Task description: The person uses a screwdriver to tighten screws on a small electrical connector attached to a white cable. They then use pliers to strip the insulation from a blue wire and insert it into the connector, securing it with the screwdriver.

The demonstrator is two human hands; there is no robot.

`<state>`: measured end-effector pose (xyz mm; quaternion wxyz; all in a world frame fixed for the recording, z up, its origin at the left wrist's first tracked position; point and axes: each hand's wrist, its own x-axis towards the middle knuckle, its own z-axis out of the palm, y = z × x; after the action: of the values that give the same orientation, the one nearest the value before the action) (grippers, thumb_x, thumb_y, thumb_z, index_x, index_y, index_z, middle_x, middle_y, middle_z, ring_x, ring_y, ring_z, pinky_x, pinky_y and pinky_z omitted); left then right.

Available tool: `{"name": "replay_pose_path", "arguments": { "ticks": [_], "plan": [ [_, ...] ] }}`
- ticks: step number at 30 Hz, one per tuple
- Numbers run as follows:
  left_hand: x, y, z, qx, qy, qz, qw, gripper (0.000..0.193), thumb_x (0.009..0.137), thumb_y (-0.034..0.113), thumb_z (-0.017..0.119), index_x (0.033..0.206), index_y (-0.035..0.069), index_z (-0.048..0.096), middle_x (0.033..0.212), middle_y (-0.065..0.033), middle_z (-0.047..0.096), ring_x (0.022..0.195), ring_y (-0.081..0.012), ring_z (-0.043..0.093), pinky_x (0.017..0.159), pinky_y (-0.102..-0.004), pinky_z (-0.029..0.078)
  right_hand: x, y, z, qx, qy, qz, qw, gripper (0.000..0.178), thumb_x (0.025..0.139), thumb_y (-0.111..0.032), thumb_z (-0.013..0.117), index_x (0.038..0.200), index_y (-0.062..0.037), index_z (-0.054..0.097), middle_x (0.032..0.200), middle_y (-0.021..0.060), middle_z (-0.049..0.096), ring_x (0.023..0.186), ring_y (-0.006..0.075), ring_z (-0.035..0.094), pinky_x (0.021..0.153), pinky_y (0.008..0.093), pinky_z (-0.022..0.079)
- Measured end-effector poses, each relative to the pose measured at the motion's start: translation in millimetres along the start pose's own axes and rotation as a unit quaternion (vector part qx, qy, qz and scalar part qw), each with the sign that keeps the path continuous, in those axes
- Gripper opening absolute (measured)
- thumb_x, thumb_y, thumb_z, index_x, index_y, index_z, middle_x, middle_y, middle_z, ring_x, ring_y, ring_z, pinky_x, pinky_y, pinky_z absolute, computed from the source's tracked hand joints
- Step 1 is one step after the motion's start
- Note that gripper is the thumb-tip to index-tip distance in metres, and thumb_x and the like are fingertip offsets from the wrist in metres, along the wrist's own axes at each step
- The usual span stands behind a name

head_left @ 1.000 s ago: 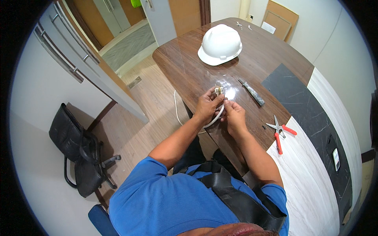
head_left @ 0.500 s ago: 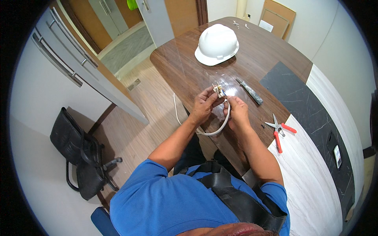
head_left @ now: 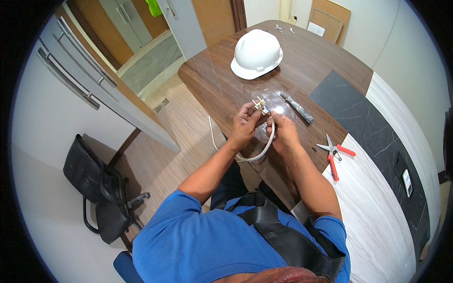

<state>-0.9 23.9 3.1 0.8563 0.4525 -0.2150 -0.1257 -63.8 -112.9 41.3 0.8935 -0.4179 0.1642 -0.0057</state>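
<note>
My left hand pinches a small white plug part with metal pins above the edge of the brown wooden table. My right hand grips the white cable just below that part. The cable loops down between my wrists and trails off to the left over the table edge. Both hands are close together, fingers closed on what they hold.
A white hard hat sits farther back on the table. A dark flat tool lies right of my hands. Red-handled pliers lie near the white marble surface. A black bag rests on a chair at the left.
The cable loop has swung down and hangs lower between my wrists. My hands stay together on the plug part, shifted only slightly.
</note>
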Motion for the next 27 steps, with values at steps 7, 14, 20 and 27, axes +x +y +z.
{"name": "replay_pose_path", "arguments": {
  "ticks": [7,14,20,27],
  "plan": [
    [-1,4,1,0.037,-0.002,-0.001,0.999,0.034,0.106,0.008,0.058,0.137,-0.002,0.048,0.126,-0.0147,0.065,0.115,-0.0227,0.067,0.103,-0.0377,0.057,5,-1,-2,-0.042,0.014,-0.035,0.998,0.016,0.104,-0.019,0.062,0.095,-0.0059,0.063,0.073,0.0014,0.062,0.055,0.0121,0.055,0.050,0.0254,0.043],
    [0,6,1,0.044,-0.002,0.000,0.999,0.035,0.105,0.009,0.059,0.135,-0.003,0.047,0.122,-0.0156,0.065,0.112,-0.0218,0.068,0.099,-0.0365,0.058,2,-5,2,-0.091,0.006,-0.062,0.994,0.017,0.104,-0.020,0.063,0.096,-0.0052,0.064,0.072,0.0011,0.063,0.052,0.0102,0.055,0.048,0.0229,0.042],
    [-8,2,2,0.071,0.024,0.005,0.997,0.042,0.101,0.007,0.067,0.134,-0.004,0.045,0.116,-0.0139,0.066,0.107,-0.0193,0.068,0.095,-0.0342,0.059,-4,-4,4,-0.164,0.018,-0.084,0.983,0.019,0.103,-0.021,0.064,0.096,-0.0034,0.065,0.073,0.0022,0.065,0.053,0.0100,0.056,0.048,0.0227,0.043],
    [-5,1,-4,-0.046,0.012,-0.016,0.999,0.038,0.100,0.004,0.066,0.133,0.000,0.047,0.115,-0.0125,0.066,0.104,-0.0182,0.068,0.092,-0.0328,0.060,-10,-1,7,-0.173,0.005,-0.102,0.980,0.023,0.102,-0.020,0.067,0.104,0.0025,0.067,0.076,0.0048,0.067,0.056,0.0108,0.060,0.049,0.0244,0.046]
  ]
}}
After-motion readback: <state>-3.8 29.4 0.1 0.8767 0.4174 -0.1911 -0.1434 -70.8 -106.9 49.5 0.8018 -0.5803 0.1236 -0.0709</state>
